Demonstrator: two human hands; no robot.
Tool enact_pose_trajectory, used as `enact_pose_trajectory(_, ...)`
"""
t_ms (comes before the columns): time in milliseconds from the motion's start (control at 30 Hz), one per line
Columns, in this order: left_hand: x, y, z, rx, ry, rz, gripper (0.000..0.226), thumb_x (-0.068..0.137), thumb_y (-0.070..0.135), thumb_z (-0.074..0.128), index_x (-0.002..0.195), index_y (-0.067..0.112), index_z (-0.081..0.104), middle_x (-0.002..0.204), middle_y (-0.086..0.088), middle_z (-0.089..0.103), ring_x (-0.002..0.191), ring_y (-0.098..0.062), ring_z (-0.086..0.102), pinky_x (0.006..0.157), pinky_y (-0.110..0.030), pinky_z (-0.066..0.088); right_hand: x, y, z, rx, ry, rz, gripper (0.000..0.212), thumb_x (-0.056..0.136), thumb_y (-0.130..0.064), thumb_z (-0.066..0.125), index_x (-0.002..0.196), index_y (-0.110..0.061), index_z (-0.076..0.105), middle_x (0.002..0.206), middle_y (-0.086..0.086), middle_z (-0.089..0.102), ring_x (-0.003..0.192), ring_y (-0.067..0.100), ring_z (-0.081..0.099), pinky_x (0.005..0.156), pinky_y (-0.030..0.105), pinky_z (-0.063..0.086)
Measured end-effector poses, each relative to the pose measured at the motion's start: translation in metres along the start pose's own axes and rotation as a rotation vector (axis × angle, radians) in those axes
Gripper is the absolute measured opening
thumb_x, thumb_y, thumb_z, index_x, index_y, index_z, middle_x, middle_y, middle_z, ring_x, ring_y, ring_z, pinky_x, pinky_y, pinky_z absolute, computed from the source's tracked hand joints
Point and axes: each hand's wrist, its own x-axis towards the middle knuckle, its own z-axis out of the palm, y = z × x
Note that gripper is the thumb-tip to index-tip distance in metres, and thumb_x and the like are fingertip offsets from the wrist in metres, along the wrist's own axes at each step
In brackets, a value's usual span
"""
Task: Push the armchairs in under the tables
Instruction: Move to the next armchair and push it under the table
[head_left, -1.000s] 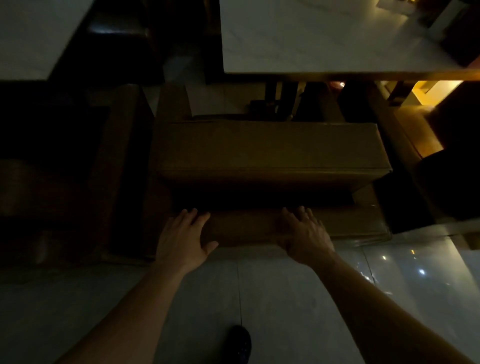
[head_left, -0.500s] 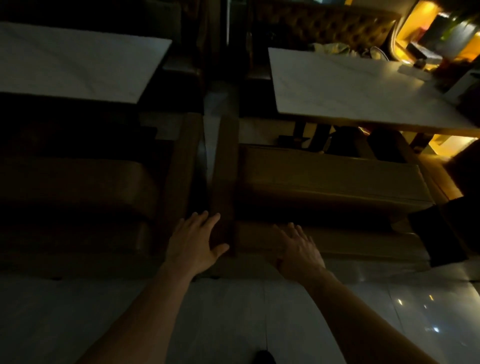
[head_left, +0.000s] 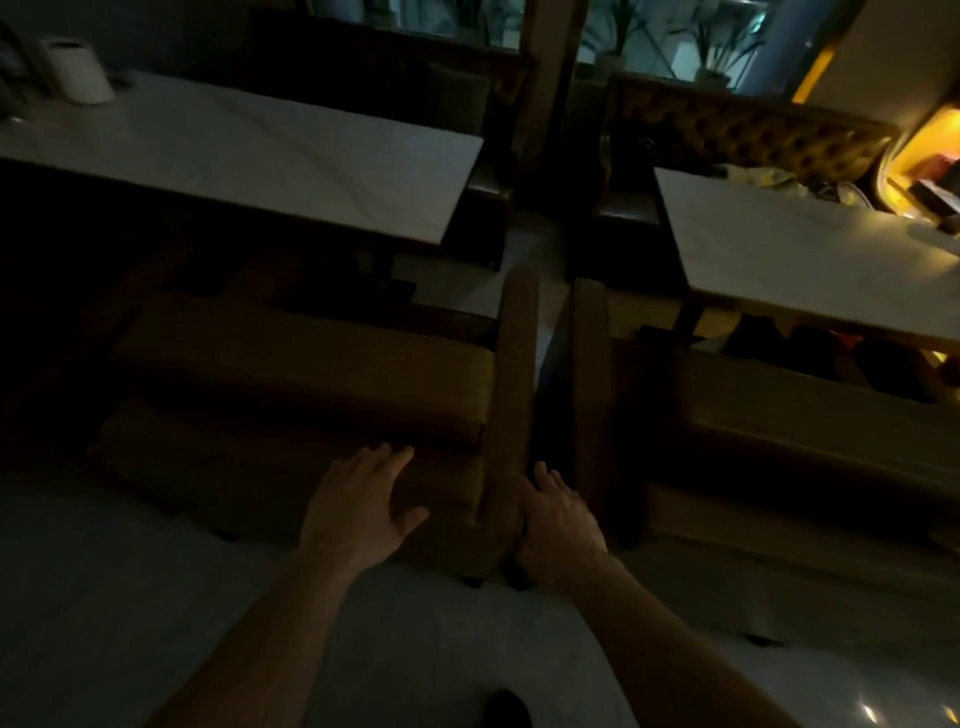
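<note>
Dim room, seen from above. Left hand (head_left: 358, 506) spread flat, fingers released, palm down on the top of the backrest of the left armchair (head_left: 291, 395), near its right end. Right hand (head_left: 558, 525) at the rear corner of that same chair's right armrest (head_left: 514, 395) — fingers partly curled against the wood; whether truly grasping it or only pressing, cannot tell in this light. Left armchair facing the left surface (head_left: 249, 156), its seat cushion short of the near edge, not tucked beneath. Just beside it, across a narrow gap, the right armchair (head_left: 779, 415), with its seat front close to the near edge of the right surface (head_left: 810, 260). White cylindrical container (head_left: 78, 70) at the far left corner of the left surface. Tufted bench (head_left: 737, 130) behind the right surface — some crumpled, unclear items at that far edge. Pale glossy floor (head_left: 130, 597) under both forearms, a dark shoe tip (head_left: 506, 706) at the bottom.
</note>
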Motion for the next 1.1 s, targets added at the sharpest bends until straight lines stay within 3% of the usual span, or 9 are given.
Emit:
enact_pose_trajectory(167, 0.0, -0.078, -0.011, -0.032, 0.036, -0.067, 0.08, 0.088, 0.071, 0.044, 0.153, 0.039, 0.011, 0.163, 0.004, 0.016, 0.149, -0.021, 0.012, 0.12, -0.045, 0.016, 0.041, -0.064, 0.012, 0.006, 0.027, -0.08, 0.084, 0.092, -0.051, 0.058, 0.158, -0.034, 0.009, 0.167, 0.008, 0.007, 0.153, 0.032, 0.011, 0.122, 0.049, 0.023)
enact_pose_trajectory(400, 0.024, -0.184, -0.018, 0.017, 0.034, -0.135, 0.08, 0.086, 0.069, 0.049, 0.153, 0.039, 0.017, 0.161, 0.004, 0.022, 0.148, -0.022, 0.017, 0.118, -0.044, 0.018, 0.112, -0.14, 0.044, 0.008, 0.001, -0.074, 0.084, 0.091, -0.065, 0.049, 0.158, -0.033, 0.009, 0.167, 0.011, 0.007, 0.153, 0.032, 0.007, 0.123, 0.047, 0.016)
enact_pose_trajectory(533, 0.05, -0.243, -0.02, 0.064, 0.019, -0.131, 0.081, 0.085, 0.066, 0.054, 0.153, 0.038, 0.02, 0.16, 0.003, 0.025, 0.148, -0.023, 0.018, 0.117, -0.043, 0.018, 0.155, -0.173, 0.066, -0.061, -0.044, -0.027, 0.09, 0.09, -0.058, 0.058, 0.158, -0.033, 0.004, 0.167, 0.012, 0.005, 0.154, 0.033, -0.001, 0.124, 0.052, 0.009)
enact_pose_trajectory(633, 0.071, -0.28, -0.019, 0.089, 0.022, -0.104, 0.082, 0.083, 0.067, 0.056, 0.152, 0.037, 0.024, 0.16, 0.002, 0.026, 0.148, -0.022, 0.016, 0.117, -0.042, 0.016, 0.169, -0.185, 0.084, -0.102, -0.005, 0.041, 0.094, 0.089, -0.055, 0.061, 0.158, -0.031, 0.003, 0.167, 0.013, 0.004, 0.153, 0.035, -0.009, 0.123, 0.056, 0.006)
enact_pose_trajectory(933, 0.098, -0.347, 0.004, 0.171, 0.009, 0.041, 0.09, 0.081, 0.067, 0.06, 0.154, 0.034, 0.02, 0.162, -0.004, 0.018, 0.149, -0.027, 0.011, 0.119, -0.051, 0.011, 0.167, -0.171, 0.132, -0.079, 0.141, 0.274, 0.109, 0.081, -0.082, 0.045, 0.156, -0.031, -0.016, 0.164, 0.021, -0.015, 0.151, 0.038, -0.015, 0.121, 0.062, 0.006)
enact_pose_trajectory(1100, 0.102, -0.359, 0.014, 0.17, 0.046, 0.074, 0.084, 0.083, 0.06, 0.062, 0.154, 0.034, 0.023, 0.161, -0.005, 0.025, 0.148, -0.034, 0.014, 0.117, -0.059, 0.015, 0.174, -0.177, 0.145, -0.15, 0.222, 0.313, 0.109, 0.081, -0.083, 0.042, 0.159, -0.025, -0.006, 0.163, 0.028, 0.002, 0.151, 0.045, 0.002, 0.118, 0.066, 0.014)
